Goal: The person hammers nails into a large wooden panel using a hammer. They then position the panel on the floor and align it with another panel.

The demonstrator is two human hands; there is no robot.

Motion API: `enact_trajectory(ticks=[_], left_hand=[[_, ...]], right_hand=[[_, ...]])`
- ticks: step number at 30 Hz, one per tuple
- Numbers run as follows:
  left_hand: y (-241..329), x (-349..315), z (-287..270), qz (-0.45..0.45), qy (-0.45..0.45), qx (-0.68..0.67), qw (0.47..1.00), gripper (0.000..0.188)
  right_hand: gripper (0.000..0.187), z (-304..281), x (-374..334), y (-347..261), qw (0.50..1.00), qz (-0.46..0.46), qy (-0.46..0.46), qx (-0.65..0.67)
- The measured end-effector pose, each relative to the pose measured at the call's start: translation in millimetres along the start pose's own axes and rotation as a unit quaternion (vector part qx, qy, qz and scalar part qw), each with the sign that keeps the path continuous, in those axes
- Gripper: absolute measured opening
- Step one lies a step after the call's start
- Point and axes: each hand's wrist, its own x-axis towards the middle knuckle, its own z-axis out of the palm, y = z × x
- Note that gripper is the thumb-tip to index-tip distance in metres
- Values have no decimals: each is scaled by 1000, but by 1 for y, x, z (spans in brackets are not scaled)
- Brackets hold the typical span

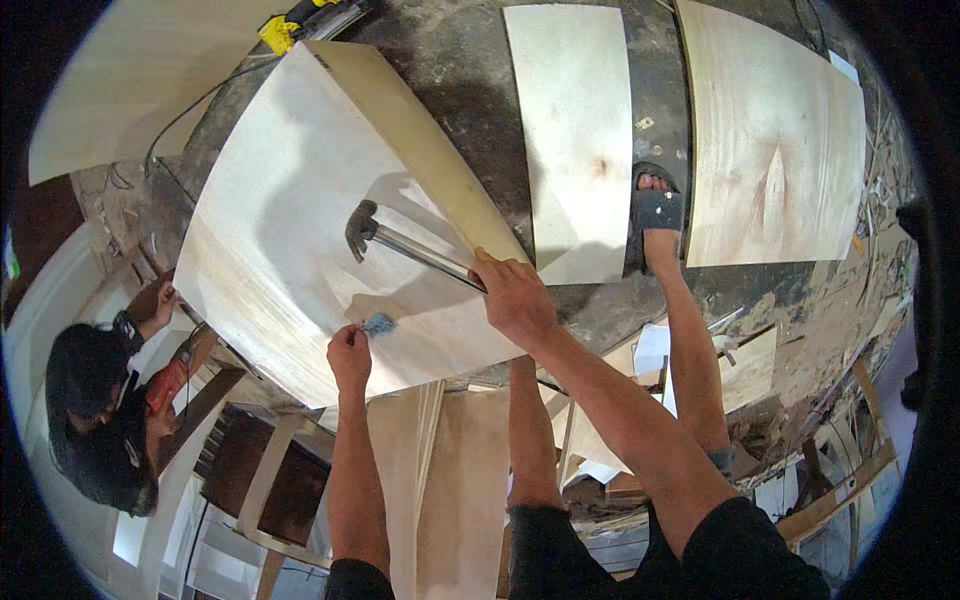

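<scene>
My right hand (516, 303) is closed round the handle of a claw hammer (415, 250). The hammer's dark head points up and left, over a large pale wooden panel (270, 230). My right fingers are close to the edge of a long narrow board (420, 140) that runs along the panel's right side. Lower left of the hammer, my left hand (350, 358) pinches a small blue-grey clump (378, 323) just above the panel. What the clump is made of is too small to tell.
Two more pale panels (575, 140) (775, 150) lie on the stained floor, with my sandalled foot (657, 205) between them. A yellow-and-black tool (285, 30) with a cable lies beyond. At left, another person (95, 410) holds a red tool (168, 383). Wood offcuts (745, 370) lie lower right.
</scene>
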Motion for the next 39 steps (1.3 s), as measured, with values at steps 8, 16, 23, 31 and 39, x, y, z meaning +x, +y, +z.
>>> enact_trajectory(ticks=[8,16,23,31,39], left_hand=[[-17,-14,7,-78,-56,31,995,28],[66,-33,6,80,88,154,981,73],[167,-26,76,284,-72,143,945,108],[171,-24,78,285,-97,161,940,108],[172,-26,81,281,-92,169,940,108]], right_hand=[[40,1,-26,6,993,98,-58,32],[23,-31,-94,28,893,248,30,375],[41,-79,-128,25,770,429,-96,463],[52,-86,-109,-2,770,407,-180,458],[49,-93,-102,3,752,394,-237,472]])
